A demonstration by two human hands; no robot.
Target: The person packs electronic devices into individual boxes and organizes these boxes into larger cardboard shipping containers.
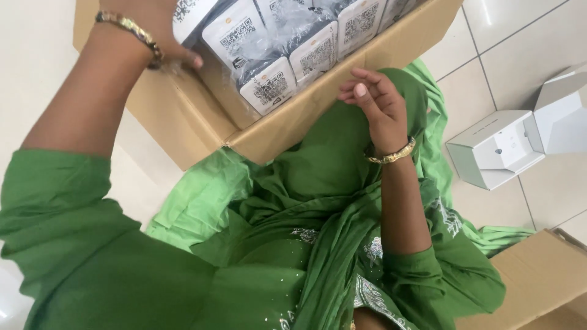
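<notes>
Cardboard box of bagged white packets

Beside the left hand one open brown cardboard box holds at least five white-labelled plastic packets, while right of the right hand lie two white cartons and another brown cardboard box.

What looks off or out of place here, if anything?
Little stands out. The packets stand in neat rows in the cardboard box; the left hand grips one at the end. The right hand hovers by the box's front wall, holding nothing. Only an open white carton lies loose on the floor tiles.
</notes>
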